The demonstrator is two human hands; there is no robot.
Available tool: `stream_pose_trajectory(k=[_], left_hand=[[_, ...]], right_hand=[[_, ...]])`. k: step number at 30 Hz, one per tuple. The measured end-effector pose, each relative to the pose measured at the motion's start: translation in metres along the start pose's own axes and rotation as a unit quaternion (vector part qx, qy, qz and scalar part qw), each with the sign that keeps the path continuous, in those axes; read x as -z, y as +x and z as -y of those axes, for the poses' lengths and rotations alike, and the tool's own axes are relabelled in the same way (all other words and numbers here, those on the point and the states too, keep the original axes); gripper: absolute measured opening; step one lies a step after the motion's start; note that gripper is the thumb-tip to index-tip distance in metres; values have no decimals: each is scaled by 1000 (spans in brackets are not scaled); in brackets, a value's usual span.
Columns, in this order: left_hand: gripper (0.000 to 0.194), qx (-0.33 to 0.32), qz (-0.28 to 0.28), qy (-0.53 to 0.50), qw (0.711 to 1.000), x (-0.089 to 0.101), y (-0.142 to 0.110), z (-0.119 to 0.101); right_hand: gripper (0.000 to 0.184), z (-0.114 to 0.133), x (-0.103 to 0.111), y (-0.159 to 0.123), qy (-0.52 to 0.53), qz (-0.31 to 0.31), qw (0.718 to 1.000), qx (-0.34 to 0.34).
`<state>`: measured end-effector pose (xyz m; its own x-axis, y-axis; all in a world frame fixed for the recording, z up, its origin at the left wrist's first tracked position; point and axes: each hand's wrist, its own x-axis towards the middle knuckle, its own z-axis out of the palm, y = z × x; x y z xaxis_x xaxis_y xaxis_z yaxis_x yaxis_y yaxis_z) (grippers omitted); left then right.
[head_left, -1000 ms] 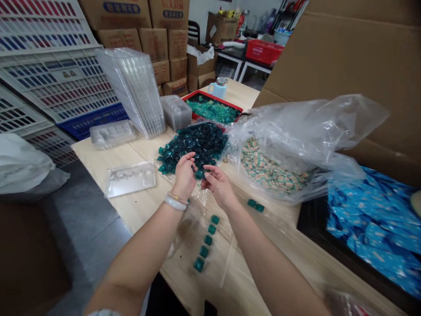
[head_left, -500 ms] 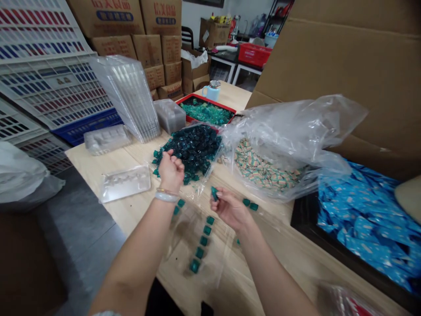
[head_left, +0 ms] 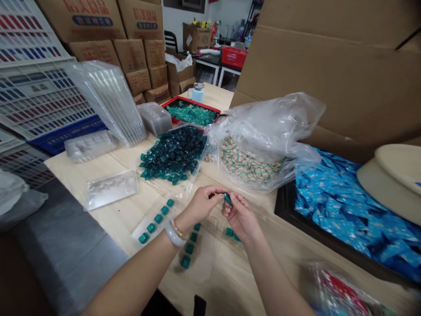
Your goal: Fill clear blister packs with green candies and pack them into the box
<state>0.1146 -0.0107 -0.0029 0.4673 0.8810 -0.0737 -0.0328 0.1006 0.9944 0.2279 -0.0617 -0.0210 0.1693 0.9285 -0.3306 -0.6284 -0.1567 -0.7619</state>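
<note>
My right hand (head_left: 241, 215) pinches a small glossy green wrapped candy (head_left: 227, 199) between thumb and fingers. From the other side, my left hand (head_left: 204, 204) has its thumb and forefinger closed on the same candy. Beyond them lies a heap of dark green candies (head_left: 174, 153) on clear plastic. Left of my hands, a row of green candies (head_left: 158, 218) sits in a clear tray (head_left: 136, 230). A second row of candies (head_left: 190, 248) runs beside it, partly behind my left wrist. More green candies (head_left: 229, 232) show beside my right hand.
A clear bag of small printed packets (head_left: 250, 162) lies behind my right hand. Blue packets (head_left: 345, 206) fill a black tray (head_left: 286, 206) at right. An empty clear tray (head_left: 112, 189), stacked clear trays (head_left: 105, 101), a red-rimmed tray (head_left: 217, 115) and a mug (head_left: 197, 93) stand farther off.
My left hand has come from the candy heap to my right hand and now grips the candy there. The view has shifted to the right.
</note>
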Motion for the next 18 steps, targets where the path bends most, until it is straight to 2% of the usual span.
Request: stream_pose_trajectory(k=[2,6,9,12,14,16,17,18], left_hand=[[15,23,-19,-32,999,-3,-1,-1],[7,72,-72,-61,993,-7,-3,0],[9,86,-60,-77,991,-4,-4,0],[15,96,-59,-99,989,7,-1,0],[16,95,-104,-153,978,20,4,0],[17,90,-160,-244,952,37,11,-2],[19,87,-176,-288,937,47,14,-4],[22,84,-183,-322,925,55,17,-6]], right_hand=[[19,3,0,-4,-10,4,1000,15],[26,10,0,-9,-64,54,996,23],[20,10,-1,-8,-119,75,989,43],[15,10,-12,6,-219,86,966,106],[12,21,-29,32,-327,78,922,194],[13,46,-54,72,-431,57,847,305],[17,61,-70,97,-475,39,800,364],[20,77,-87,122,-485,36,786,381]])
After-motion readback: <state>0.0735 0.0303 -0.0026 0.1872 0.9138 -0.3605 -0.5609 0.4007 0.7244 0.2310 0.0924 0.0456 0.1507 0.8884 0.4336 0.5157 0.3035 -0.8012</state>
